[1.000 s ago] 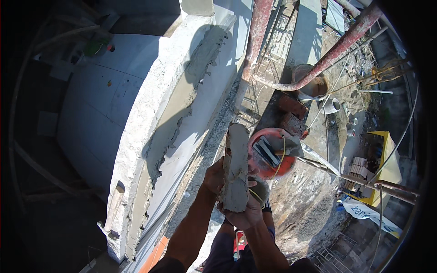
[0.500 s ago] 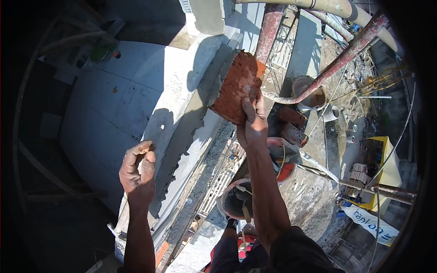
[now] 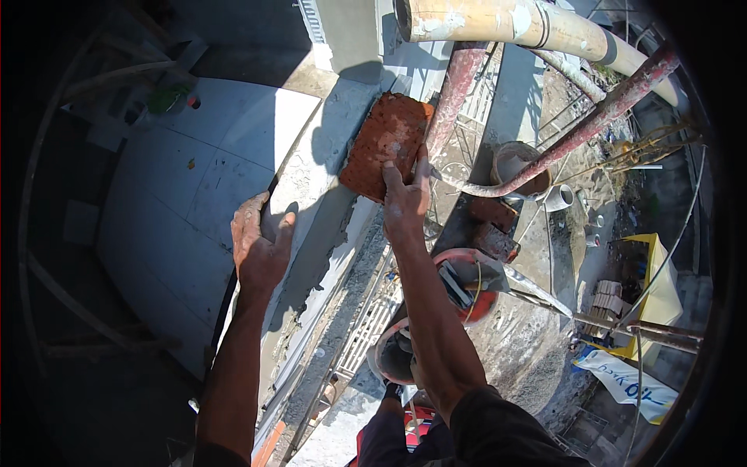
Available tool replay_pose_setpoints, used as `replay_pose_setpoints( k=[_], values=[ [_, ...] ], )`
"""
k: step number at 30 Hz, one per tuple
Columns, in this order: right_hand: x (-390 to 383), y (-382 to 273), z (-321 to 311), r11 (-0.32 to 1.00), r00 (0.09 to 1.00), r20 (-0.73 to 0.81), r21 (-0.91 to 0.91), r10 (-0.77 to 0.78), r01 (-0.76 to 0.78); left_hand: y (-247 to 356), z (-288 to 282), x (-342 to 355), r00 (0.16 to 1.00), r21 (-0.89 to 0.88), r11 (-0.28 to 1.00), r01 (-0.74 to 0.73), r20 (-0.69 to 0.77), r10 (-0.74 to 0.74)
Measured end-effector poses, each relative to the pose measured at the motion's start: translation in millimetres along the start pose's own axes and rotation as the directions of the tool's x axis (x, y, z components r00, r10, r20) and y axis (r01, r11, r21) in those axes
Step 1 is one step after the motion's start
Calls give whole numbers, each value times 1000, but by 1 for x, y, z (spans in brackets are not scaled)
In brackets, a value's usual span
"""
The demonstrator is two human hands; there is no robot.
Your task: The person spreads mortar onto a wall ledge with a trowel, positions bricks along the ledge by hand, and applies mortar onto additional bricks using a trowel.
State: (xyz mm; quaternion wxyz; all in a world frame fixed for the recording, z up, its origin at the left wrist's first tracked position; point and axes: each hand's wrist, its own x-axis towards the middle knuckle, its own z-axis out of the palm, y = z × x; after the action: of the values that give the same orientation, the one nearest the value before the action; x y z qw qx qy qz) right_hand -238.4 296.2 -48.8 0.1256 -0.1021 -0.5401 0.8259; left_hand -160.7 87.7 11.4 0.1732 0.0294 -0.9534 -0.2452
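My right hand grips a rough red-brown brick by its near right corner, thumb on the upper face. The brick is over the far part of a strip of wet grey mortar along a wall top; whether it touches the mortar I cannot tell. Above the wall's left edge, my left hand holds nothing, its thumb apart from the fingers. Ragged mortar hangs over the right edge of the strip. Shadows fall across the pale wall ledge beside it.
Thick bamboo and a red-stained pole cross at the upper right. Right of the wall are a mortar-crusted bucket, two loose bricks, a red tub with tools and a dark bucket. Large pale tiles lie left.
The brick and my right hand have moved left and nearer, over the wall. My left hand has shifted right and forward, its fingers spreading from a curl.
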Motion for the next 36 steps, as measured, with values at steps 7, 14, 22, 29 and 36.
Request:
replay_pose_setpoints(
  k=[7,14,22,29,36],
  values=[
    [7,6,11,984,1000,22,178,3,-7,-3,4,4,999,-79,997,-18,34,21],
    [10,-3,12,999,999,35,41,18,-19,-4,0,4,997,-79,996,-39,60,44],
    [14,-8,11,970,988,-59,-194,140,-148,-1,3,1,992,-76,994,-84,85,90],
    [14,-7,17,965,986,-76,-210,146,-159,-2,-1,4,990,-78,990,-120,62,125],
    [13,-15,17,947,985,-99,-277,139,-162,2,0,3,991,-92,992,-88,96,97]
  ],
)
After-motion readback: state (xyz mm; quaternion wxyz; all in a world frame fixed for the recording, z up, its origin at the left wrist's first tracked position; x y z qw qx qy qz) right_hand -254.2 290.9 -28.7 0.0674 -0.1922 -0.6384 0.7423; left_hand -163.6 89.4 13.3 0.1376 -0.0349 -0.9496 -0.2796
